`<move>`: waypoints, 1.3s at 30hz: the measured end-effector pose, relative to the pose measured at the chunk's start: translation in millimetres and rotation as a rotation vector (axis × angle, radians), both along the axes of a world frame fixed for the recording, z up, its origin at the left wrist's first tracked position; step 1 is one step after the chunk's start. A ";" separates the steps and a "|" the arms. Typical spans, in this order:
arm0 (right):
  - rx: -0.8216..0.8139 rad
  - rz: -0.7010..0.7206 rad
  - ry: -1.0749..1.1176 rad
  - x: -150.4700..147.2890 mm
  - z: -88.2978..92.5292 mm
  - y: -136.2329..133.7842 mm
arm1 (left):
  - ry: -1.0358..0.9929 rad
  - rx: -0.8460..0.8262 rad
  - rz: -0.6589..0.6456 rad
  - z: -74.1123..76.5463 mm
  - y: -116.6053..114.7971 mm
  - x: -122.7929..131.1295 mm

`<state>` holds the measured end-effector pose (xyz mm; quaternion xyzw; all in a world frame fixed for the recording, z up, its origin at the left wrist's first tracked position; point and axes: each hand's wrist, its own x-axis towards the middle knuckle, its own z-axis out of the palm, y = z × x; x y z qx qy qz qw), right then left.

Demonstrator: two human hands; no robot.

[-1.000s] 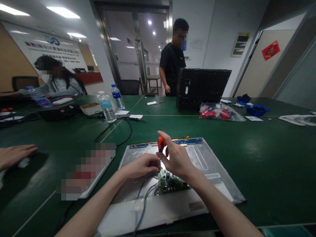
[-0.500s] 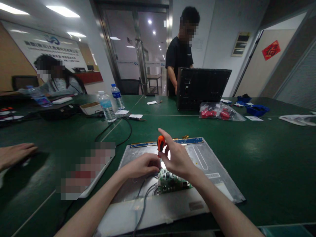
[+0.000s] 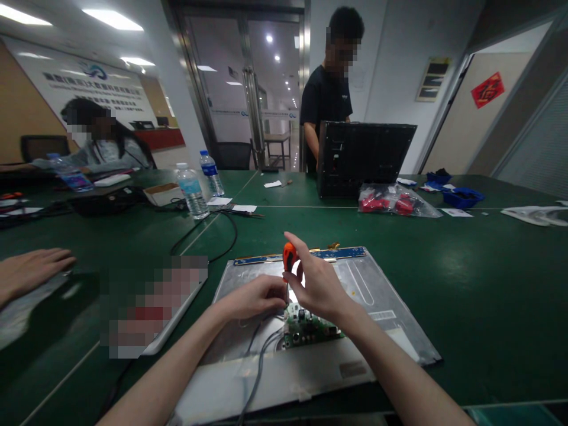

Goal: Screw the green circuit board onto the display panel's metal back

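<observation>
My right hand [image 3: 320, 289] is closed round the orange and black handle of a screwdriver [image 3: 290, 255], its index finger stretched up beside the handle top. The screwdriver stands upright, its tip down at the left edge of a green circuit board [image 3: 310, 330]. My left hand [image 3: 260, 296] is curled, thumb and fingers together by the shaft's lower end; what they pinch is hidden. Under both hands lies a flat grey metal panel [image 3: 390, 296] with a blue strip board [image 3: 346, 253] along its far edge. Grey cables [image 3: 260, 367] run from the board toward me.
A blurred-out, light-edged object [image 3: 173, 313] lies left of the panel. Another person's hand [image 3: 38, 269] rests at far left. Water bottles [image 3: 191, 192], a black monitor-like casing [image 3: 368, 160], a bag of red parts [image 3: 394, 201] and blue trays [image 3: 464, 197] stand farther back. A person [image 3: 331, 100] stands behind the casing.
My hands and the screwdriver look almost unmoved. The other person's hand at far left has shifted right, with clear plastic now showing beneath it. The standing person has moved slightly right.
</observation>
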<state>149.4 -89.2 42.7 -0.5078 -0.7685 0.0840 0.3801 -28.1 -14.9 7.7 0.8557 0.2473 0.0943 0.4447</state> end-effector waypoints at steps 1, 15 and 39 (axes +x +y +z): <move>0.004 -0.009 -0.006 -0.3 -0.1 0.0 | 0.005 0.005 -0.001 0.2 0.1 -0.2; 0.046 -0.014 -0.020 -0.9 -2.0 1.8 | 0.001 0.046 -0.002 -0.5 0.2 0.6; 0.124 -0.073 0.062 -0.9 -4.2 3.7 | 0.024 -0.006 0.041 8.7 -3.5 2.0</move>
